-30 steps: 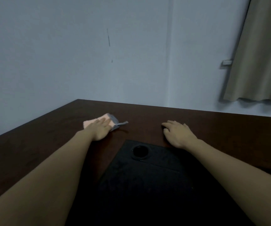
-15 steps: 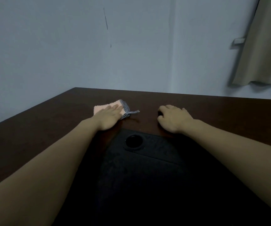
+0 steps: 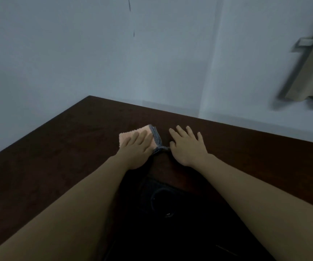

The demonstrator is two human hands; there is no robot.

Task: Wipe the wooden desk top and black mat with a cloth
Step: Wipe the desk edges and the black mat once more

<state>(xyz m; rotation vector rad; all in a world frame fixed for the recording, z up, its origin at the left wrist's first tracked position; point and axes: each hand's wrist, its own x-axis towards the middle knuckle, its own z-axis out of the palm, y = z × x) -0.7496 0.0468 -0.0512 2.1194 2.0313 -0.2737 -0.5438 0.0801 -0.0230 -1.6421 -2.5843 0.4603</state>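
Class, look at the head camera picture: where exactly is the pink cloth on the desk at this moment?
The pink cloth lies on the wooden desk top under the flat left hand, just left of the right hand and beyond the black mat.

**Bare forearms, bare hands**

Two forearms visible, entering from 7 and 5 o'clock, bare along the whole length shown; no sleeve edge or cuff in view. Left hand [image 3: 136, 146] at 11 o'clock of centre, right hand [image 3: 186, 147] at 1 o'clock, both ungloved. Wrists and fingers plain, with nothing worn on them. Short nails, hard to make out in dim light.
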